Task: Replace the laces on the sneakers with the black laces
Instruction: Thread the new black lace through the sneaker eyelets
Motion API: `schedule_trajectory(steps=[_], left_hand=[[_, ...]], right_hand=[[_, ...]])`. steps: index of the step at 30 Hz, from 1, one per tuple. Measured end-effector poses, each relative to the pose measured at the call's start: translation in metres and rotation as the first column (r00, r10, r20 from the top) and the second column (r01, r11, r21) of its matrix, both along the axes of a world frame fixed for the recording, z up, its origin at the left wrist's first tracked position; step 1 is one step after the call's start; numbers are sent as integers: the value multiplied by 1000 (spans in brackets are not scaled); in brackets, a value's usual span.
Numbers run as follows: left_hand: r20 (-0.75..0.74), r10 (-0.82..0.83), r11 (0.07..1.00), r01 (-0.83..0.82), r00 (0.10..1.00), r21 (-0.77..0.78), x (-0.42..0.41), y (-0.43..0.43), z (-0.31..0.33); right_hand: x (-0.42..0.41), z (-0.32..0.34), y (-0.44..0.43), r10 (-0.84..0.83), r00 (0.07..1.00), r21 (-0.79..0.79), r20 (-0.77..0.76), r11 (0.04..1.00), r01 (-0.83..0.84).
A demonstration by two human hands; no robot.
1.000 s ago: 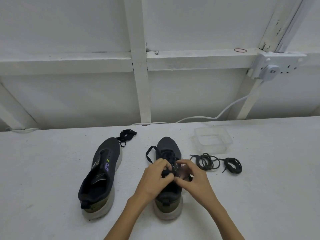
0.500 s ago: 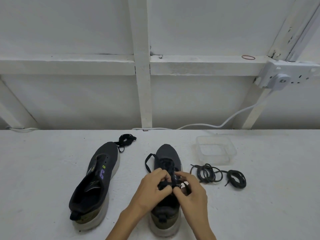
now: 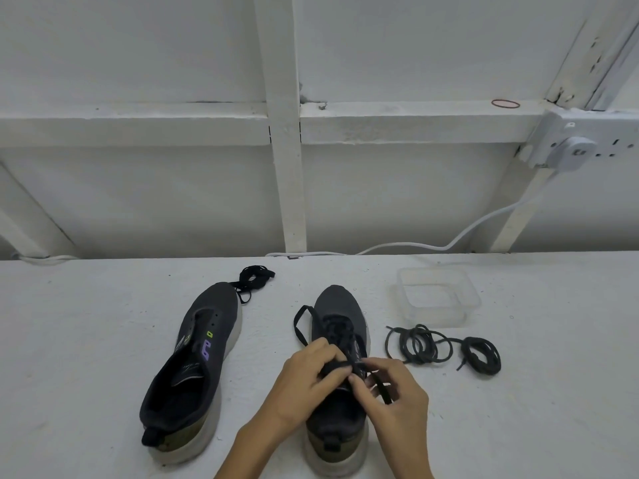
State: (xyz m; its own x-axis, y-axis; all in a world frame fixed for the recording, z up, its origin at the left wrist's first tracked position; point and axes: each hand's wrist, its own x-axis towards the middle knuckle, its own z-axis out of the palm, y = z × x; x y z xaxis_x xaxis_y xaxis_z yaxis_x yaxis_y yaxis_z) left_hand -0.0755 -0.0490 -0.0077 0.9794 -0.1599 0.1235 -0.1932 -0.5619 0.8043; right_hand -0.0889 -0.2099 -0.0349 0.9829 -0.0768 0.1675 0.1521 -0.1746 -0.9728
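On the white table (image 3: 103, 340), right under both hands, the half-laced sneaker (image 3: 340, 314) lies with its long axis near to far, toe away. The left hand (image 3: 304, 382) pinches the flat black lace (image 3: 296, 326) at the upper eyelets, and the curled right hand (image 3: 394, 392) pinches its free end, which trails over the fingers. A loose loop of that ribbon-like lace stands off the shoe's left side. The unlaced mesh sneaker (image 3: 200, 357) lies further left, nearer the left hand, with a flat lace bundle (image 3: 256, 276) at its toe; two coils of rounder cord (image 3: 418, 344) lie right, near a clear plastic tub (image 3: 437, 295).
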Motion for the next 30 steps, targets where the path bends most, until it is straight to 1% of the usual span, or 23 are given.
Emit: schedule_trajectory(steps=[2, 5, 7, 8, 10, 12, 13, 16, 18, 20, 22, 24, 27, 30], left_hand=[[-27, -8, 1000, 8, 1000, -18, 0, 0, 0], [-67, -24, 999, 22, 997, -38, -1, -1, 2], [-95, -24, 997, 17, 995, -80, -1, 2, 3], [-112, -26, 991, 12, 993, -130, -2, 3, 3], [-157, -28, 959, -17, 987, -282, -4, 8, 3], [-215, -16, 905, -78, 976, -419, -8, 11, 2], [-228, 0, 887, -105, 974, -449, -9, 11, 1], [-197, 29, 884, -117, 980, -453, -11, 10, 2], [-183, 13, 882, -98, 983, -462, -10, 8, 7], [-183, 15, 865, -105, 983, -491, -11, 9, 13], [-177, 55, 848, -140, 983, -512, -12, 14, 14], [-143, 111, 859, -167, 984, -483, -14, 22, 12], [-140, 168, 871, -214, 976, -443, -18, 30, 7], [-157, 198, 872, -247, 967, -423, -24, 35, 3]], right_hand=[[-1, 0, 0, 6, 1000, -3, 1, 1000, -6], [-3, -1, 2, -11, 1000, 57, 19, 998, 10], [-3, 1, 5, -21, 1000, 82, 9, 996, 21], [-3, 3, 6, -25, 1000, 91, 1, 996, 25], [-4, 7, 7, -34, 999, 85, -19, 996, 35], [-4, 10, 7, -46, 999, 25, -25, 999, 47], [-4, 10, 8, -45, 999, -35, -10, 998, 44], [-3, 15, 9, 40, 995, -296, 90, 955, -11], [2, 19, 10, 89, 989, -382, 118, 923, -37], [9, 22, 11, 90, 990, -382, 111, 923, -41], [17, 26, 12, 107, 989, -338, 100, 939, -67], [22, 28, 13, 164, 982, -333, 91, 935, -125], [27, 27, 13, 250, 967, -389, 55, 897, -210], [28, 28, 14, 267, 964, -403, -7, 881, -246]])
